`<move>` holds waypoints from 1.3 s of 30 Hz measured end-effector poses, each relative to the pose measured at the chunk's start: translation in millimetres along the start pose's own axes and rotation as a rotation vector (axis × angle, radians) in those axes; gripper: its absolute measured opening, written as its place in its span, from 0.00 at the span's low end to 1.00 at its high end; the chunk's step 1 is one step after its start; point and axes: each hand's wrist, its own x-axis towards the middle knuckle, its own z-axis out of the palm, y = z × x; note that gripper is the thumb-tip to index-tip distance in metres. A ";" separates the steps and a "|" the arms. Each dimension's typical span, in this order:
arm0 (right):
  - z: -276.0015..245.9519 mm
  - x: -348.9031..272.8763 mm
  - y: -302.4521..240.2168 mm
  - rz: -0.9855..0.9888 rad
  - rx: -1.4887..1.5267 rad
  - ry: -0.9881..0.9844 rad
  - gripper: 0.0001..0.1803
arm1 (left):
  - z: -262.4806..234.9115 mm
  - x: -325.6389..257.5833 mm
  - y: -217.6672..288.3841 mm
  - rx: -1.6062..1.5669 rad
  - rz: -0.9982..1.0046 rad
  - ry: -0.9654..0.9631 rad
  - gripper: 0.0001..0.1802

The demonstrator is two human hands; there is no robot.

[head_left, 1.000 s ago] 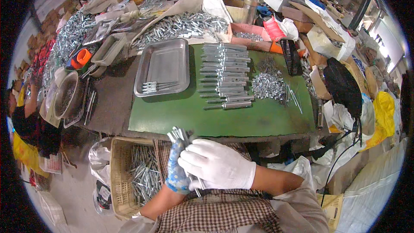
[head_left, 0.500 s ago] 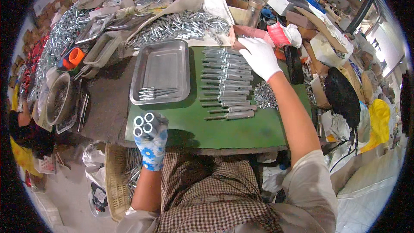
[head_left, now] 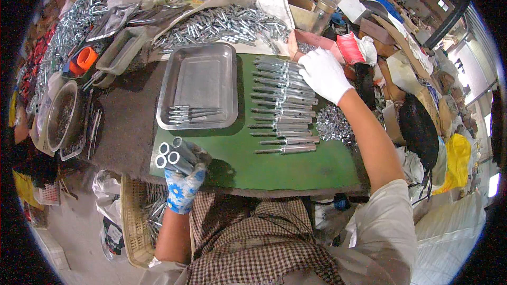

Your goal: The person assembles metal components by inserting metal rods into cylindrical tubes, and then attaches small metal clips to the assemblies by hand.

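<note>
Holding four metal tubes (head_left: 183, 162), our left hand (head_left: 182, 184) is closed around them over the near left corner of the green mat (head_left: 269, 175). Their open ends face up and to the left, the long axes slanting out of the fist. Our right hand (head_left: 327, 76) lies well apart from them, farther out and to the right, its bent fingers at the near left part of the pink box (head_left: 323, 40). It is the hand nearer to the row of sleeved rods (head_left: 285, 100), whose far right end lies just beside it; these rods run left to right, thin ends to the left. We cannot tell whether the right fingers are apart or pinch anything.

Inside the pink box we see small metal bits, partly hidden by the glove. Beyond the left hand, the grey metal tray (head_left: 205, 82) holds a few slim rods (head_left: 195, 114) side by side toward its near end. Below the mat's edge, the cream basket (head_left: 132, 221) holds many loose metal rods (head_left: 155, 210). On the far left, the oval bowl (head_left: 54, 113) contains dark small pieces, too blurred for us to tell apart.
</note>
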 end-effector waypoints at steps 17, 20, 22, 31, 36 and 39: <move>-53.1 -8.6 -106.4 -0.135 0.373 0.196 0.13 | -5.3 2.8 31.9 0.561 0.053 -0.244 0.12; -42.8 28.9 -139.9 -0.227 0.611 0.142 0.12 | -2.0 3.6 27.6 0.529 0.060 -0.166 0.13; -24.5 58.9 -163.7 -0.260 0.711 0.076 0.13 | -2.9 3.0 14.8 0.420 0.015 -0.132 0.17; 27.7 123.4 -191.9 -0.193 0.997 -0.311 0.15 | -13.2 5.4 9.2 0.428 -0.022 -0.115 0.20; 29.1 125.8 -195.3 -0.305 0.846 -0.222 0.14 | -11.5 5.0 15.0 0.387 -0.003 -0.128 0.19; 32.7 128.7 -199.6 -0.432 0.674 -0.091 0.12 | -14.2 6.7 12.7 0.434 0.033 -0.155 0.19</move>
